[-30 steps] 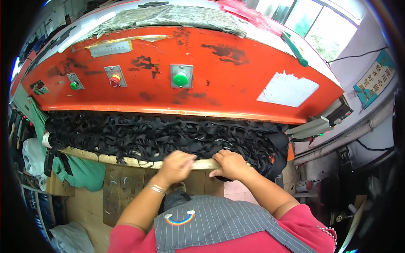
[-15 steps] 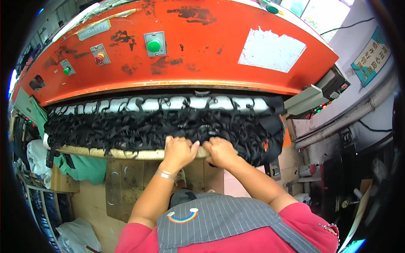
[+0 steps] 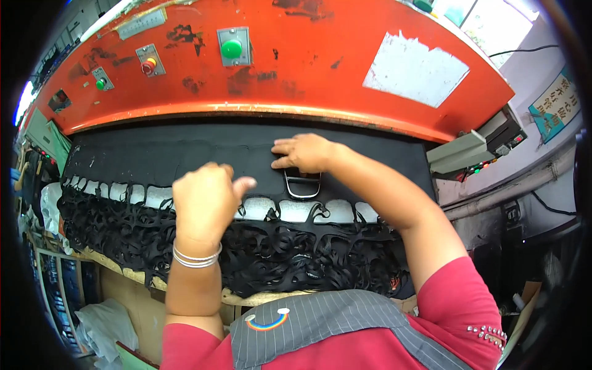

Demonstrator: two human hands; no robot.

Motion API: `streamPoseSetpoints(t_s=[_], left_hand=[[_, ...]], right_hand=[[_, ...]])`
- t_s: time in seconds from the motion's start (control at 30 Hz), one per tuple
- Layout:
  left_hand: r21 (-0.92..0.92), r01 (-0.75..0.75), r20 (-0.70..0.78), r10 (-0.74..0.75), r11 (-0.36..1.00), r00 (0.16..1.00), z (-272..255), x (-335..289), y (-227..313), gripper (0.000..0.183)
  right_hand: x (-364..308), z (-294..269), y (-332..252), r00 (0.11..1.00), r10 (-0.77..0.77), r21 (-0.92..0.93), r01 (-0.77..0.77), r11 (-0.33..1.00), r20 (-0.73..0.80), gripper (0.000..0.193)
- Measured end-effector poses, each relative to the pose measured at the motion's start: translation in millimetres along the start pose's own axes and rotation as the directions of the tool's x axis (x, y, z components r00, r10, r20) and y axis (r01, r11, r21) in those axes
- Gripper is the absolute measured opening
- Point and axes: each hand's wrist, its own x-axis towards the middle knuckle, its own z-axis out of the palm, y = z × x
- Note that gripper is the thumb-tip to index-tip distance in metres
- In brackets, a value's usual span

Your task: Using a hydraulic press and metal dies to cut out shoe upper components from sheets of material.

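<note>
Die (image 3: 303,190), a metal loop with a crossbar, is seen over the black sheet (image 3: 376,157), apparently resting on it, just beyond the row of pale openings (image 3: 297,211). Its rounded end is turned toward the near edge, while its far end is covered by the right hand (image 3: 305,154); its long axis therefore cannot be told, though its visible sides are run roughly toward the orange beam (image 3: 320,74).

The die is much nearer to the right hand, and from those fingertips it is placed to the right and slightly nearer the body. The right fingers are stretched leftward and parted from the thumb; whether the die is gripped beneath the palm cannot be told.

The left hand (image 3: 206,200) is held well apart, to the die's left, above the openings and the tangled strips (image 3: 320,253). Its thumb is stuck out rightward and its fingers are partly hidden; whether anything is held cannot be told
</note>
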Motion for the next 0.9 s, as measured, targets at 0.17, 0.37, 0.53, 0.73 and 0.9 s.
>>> streamPoseSetpoints(t_s=[0.17,0.37,0.53,0.73,0.9], left_hand=[[-0.404,-0.497,-0.29,0.407,0.769,0.866,128,8,33,0.024],[-0.555,-0.448,-0.26,0.366,0.701,0.894,173,11,56,0.014],[-0.702,-0.427,-0.331,0.27,0.57,0.904,177,16,58,0.012],[-0.876,-0.273,-0.257,0.093,0.399,0.962,159,26,69,0.044],[-0.883,-0.009,-0.015,-0.009,0.469,1.0,171,5,62,0.084]], right_hand=[[48,-3,-5,0.951,-0.119,0.106,0.092,0.99,0.284,0.064],[37,-3,3,0.956,-0.068,0.199,0.01,0.98,0.287,0.06],[36,5,5,0.956,-0.055,0.226,-0.012,0.974,0.289,0.049],[24,25,16,0.998,0.054,0.314,-0.061,0.947,0.032,0.026],[-28,-20,20,0.913,0.395,0.101,-0.386,0.917,-0.1,0.016]])
